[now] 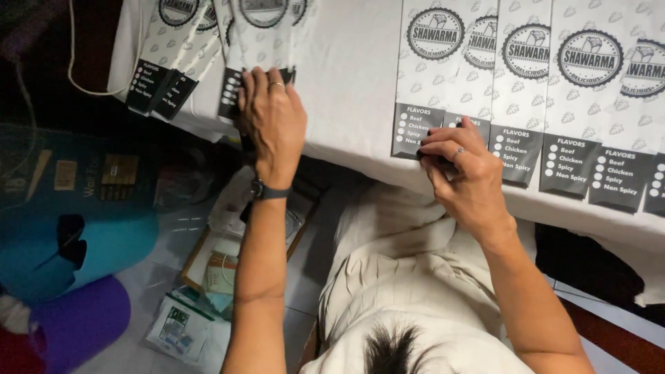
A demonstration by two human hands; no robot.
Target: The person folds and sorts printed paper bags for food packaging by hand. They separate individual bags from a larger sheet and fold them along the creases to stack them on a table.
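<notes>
- Dark hair and a cream pleated garment (409, 277) fill the bottom of the view, closest to the camera, with both forearms reaching up toward the desk (346, 76), which is covered in a white cloth.
- Left hand (271, 118) lies flat and spread, fingers nearly straight, palm pressing on a fanned stack of paper sleeves (239, 41) at the desk's near edge toward its left corner; it pins them rather than gripping.
- Right hand (460, 173) is curled, thumb and fingertips pinching the dark lower end of one sleeve (422, 83) in the overlapping row (547, 90) along the near edge.
- To do this well, as I judge it: keep the pinch on the bottom corner only, slide that sleeve without dragging its neighbours, and hold the left palm steady so the stack does not fan out further.
- Count: about six sleeves show in the right-hand row, the last cut by the frame; the left stack shows roughly four, overlapped too closely to be sure.
- One ring on each hand; one dark watch (267, 190) on the left wrist.
</notes>
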